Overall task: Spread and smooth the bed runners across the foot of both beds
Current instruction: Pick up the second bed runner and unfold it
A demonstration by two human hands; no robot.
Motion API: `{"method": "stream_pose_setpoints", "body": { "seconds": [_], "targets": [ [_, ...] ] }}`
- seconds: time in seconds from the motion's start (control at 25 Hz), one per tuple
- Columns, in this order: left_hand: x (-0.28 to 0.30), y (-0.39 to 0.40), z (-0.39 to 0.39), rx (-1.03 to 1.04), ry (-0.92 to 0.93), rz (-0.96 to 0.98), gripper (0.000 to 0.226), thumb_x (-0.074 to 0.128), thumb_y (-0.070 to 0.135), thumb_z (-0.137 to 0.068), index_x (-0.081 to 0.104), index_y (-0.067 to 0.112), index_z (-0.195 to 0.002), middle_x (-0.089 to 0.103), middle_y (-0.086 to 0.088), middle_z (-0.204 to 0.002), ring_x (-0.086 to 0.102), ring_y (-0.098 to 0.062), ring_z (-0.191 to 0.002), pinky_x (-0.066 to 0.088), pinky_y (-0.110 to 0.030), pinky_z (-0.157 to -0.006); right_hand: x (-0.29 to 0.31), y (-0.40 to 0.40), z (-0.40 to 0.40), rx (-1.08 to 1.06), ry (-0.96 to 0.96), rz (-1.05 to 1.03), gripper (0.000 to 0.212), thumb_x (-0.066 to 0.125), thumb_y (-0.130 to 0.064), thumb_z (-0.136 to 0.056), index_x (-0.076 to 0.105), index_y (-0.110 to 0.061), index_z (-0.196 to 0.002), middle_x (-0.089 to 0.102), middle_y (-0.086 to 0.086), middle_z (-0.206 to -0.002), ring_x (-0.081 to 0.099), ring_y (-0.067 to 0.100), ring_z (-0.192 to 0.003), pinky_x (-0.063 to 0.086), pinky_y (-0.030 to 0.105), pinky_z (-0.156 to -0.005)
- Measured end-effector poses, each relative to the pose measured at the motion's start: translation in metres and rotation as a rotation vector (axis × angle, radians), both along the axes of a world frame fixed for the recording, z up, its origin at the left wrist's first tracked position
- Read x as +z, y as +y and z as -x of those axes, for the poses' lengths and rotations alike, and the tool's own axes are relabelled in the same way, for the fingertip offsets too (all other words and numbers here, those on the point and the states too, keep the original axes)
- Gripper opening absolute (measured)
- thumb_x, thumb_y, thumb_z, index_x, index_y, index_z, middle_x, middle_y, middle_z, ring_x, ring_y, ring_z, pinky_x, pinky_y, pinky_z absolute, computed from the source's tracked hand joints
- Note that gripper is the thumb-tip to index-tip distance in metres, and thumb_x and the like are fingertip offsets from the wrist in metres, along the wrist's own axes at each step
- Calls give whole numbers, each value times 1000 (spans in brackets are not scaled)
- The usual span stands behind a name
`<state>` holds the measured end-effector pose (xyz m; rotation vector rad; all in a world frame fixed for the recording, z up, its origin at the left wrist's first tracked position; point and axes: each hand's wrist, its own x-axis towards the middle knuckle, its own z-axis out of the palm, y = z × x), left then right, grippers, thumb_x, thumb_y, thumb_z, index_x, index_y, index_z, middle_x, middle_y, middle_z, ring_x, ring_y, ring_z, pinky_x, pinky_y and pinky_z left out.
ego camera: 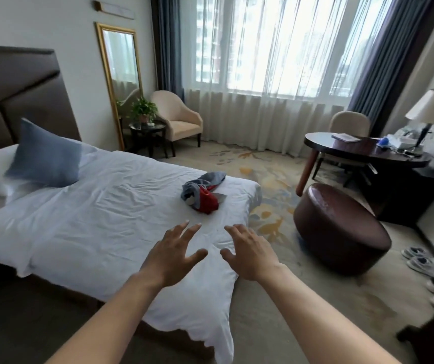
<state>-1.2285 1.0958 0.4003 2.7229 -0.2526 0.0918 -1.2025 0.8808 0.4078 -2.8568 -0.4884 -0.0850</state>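
Observation:
A crumpled blue-grey and red bed runner (203, 192) lies bunched up on the white duvet near the foot of the bed (100, 206). My left hand (175, 254) is stretched out above the near corner of the duvet, fingers spread, holding nothing. My right hand (250, 252) reaches forward beside it, fingers also spread and empty. Both hands are short of the runner and apart from it. Only one bed is in view.
A blue cushion (45, 155) leans on white pillows at the brown headboard (16, 93). A round brown ottoman (340, 227) stands on the carpet right of the bed. Behind it is a dark desk (363, 153) with a lamp (432, 107). Shoes (424, 261) lie at right. Armchair (180, 119) by the window.

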Motion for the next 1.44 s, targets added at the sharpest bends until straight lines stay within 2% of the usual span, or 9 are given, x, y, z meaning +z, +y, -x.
{"method": "stream_pose_setpoints", "body": {
  "seconds": [0.16,0.32,0.56,0.8,1.0,1.16,1.44],
  "targets": [
    [-4,-38,-101,-63,22,-18,73,41,70,-91,17,42,-154,13,7,-165,20,-18,-148,35,-48,-114,-3,-36,-85,-70,17,-15,66,49,-50,-94,30,-24,-151,36,-1,-154,38,22,-138,38,43,-108],
    [-21,-78,-206,-109,7,-3,72,43,69,-91,19,42,-154,13,9,-165,18,-15,-149,33,-43,-115,-14,-79,-179,-88,33,1,67,49,-49,-94,28,-24,-152,33,1,-156,35,23,-140,36,43,-109],
    [-36,-140,-375,-59,32,-16,73,43,69,-91,20,41,-154,13,9,-165,15,-16,-150,32,-43,-116,-24,-142,-357,-20,16,-10,67,50,-49,-94,28,-24,-152,35,1,-155,37,24,-139,38,42,-108],
    [-33,-162,-511,9,63,-33,71,41,68,-92,17,42,-154,12,8,-165,15,-20,-150,32,-46,-114,-35,-168,-504,40,49,5,65,49,-50,-94,29,-25,-151,35,0,-155,37,23,-139,40,43,-108],
    [-59,-146,-615,111,84,-12,71,41,68,-91,17,44,-154,11,7,-165,13,-19,-151,24,-44,-118,-55,-148,-628,122,55,29,65,47,-51,-94,30,-26,-151,35,-1,-156,39,23,-137,42,43,-105],
    [-83,-117,-693,198,128,11,70,42,67,-91,19,45,-153,13,7,-164,13,-19,-150,24,-44,-117,-75,-109,-727,220,100,71,64,46,-52,-94,31,-25,-150,36,-1,-154,39,23,-136,41,43,-105],
    [-102,-40,-755,488,179,67,72,44,64,-91,19,39,-155,13,7,-164,15,-14,-149,28,-39,-116,-98,-13,-853,488,150,88,64,48,-49,-94,31,-25,-151,40,-2,-151,41,21,-135,42,38,-103]
  ]
}}
